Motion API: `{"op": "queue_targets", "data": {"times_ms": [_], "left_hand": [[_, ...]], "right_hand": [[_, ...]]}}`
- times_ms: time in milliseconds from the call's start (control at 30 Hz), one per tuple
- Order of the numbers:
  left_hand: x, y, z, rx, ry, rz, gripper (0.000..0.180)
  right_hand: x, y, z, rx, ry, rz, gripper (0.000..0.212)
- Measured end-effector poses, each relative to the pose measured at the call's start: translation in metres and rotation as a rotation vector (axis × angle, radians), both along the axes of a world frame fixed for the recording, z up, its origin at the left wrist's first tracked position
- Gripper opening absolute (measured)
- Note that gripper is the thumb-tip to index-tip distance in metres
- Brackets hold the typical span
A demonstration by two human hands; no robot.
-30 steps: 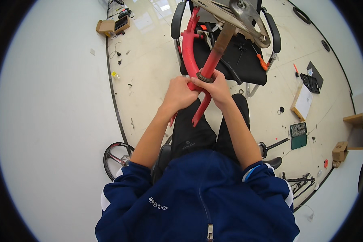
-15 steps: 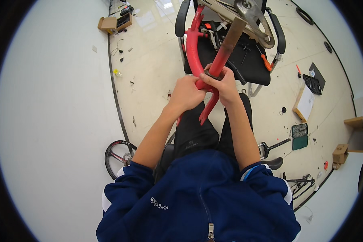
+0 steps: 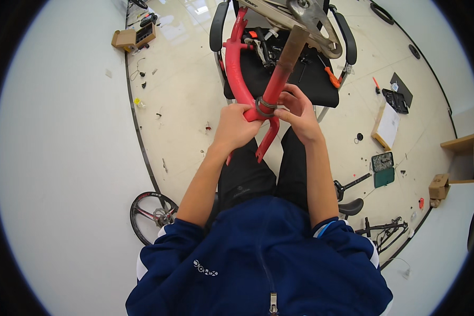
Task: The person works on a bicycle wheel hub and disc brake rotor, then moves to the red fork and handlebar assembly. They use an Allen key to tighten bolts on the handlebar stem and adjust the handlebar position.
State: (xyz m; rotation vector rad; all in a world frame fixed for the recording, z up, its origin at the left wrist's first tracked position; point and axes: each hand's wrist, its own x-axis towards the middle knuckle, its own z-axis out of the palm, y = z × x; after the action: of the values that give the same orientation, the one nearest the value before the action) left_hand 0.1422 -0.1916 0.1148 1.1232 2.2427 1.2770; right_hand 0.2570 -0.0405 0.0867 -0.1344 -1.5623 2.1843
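A red bicycle fork (image 3: 271,90) is held above my lap. Its steerer tube, bare metal at the top, tilts up and to the right. My left hand (image 3: 233,126) is closed around the crown, thumb on top. Two thin metal rings (image 3: 266,107) circle the base of the tube, one slightly tilted against the other. My right hand (image 3: 300,113) is beside them, fingers apart and loosely curved, the thumb tip at the rings' right edge. A long curved red tube (image 3: 234,71) reaches from the crown toward the chair; one short leg points down toward my knees.
Ahead stands a black office chair (image 3: 316,94) bearing a pale frame with crank (image 3: 321,31), tools and an orange-handled screwdriver (image 3: 332,78). On the floor lie a wheel (image 3: 137,210) at left, and a tool case (image 3: 395,102), a green box (image 3: 383,178) and a saddle (image 3: 352,207) at right.
My right hand has loosened from around the tube's base and moved slightly right, exposing the rings. My left hand still grips the crown. The whole view has shifted a little.
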Motion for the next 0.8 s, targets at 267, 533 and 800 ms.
{"op": "queue_targets", "data": {"times_ms": [267, 533, 800], "left_hand": [[0.000, -0.005, -0.002, 0.017, 0.083, -0.023, 0.014], [0.004, -0.008, -0.005, -0.015, -0.004, -0.032, 0.019], [0.011, -0.009, -0.006, 0.009, -0.052, -0.040, 0.015]], "right_hand": [[0.000, -0.016, -0.001, 0.092, -0.047, 0.028, 0.044], [0.001, -0.020, -0.001, 0.356, -0.030, -0.076, 0.046], [0.001, -0.026, -0.011, 0.189, 0.064, -0.178, 0.032]]}}
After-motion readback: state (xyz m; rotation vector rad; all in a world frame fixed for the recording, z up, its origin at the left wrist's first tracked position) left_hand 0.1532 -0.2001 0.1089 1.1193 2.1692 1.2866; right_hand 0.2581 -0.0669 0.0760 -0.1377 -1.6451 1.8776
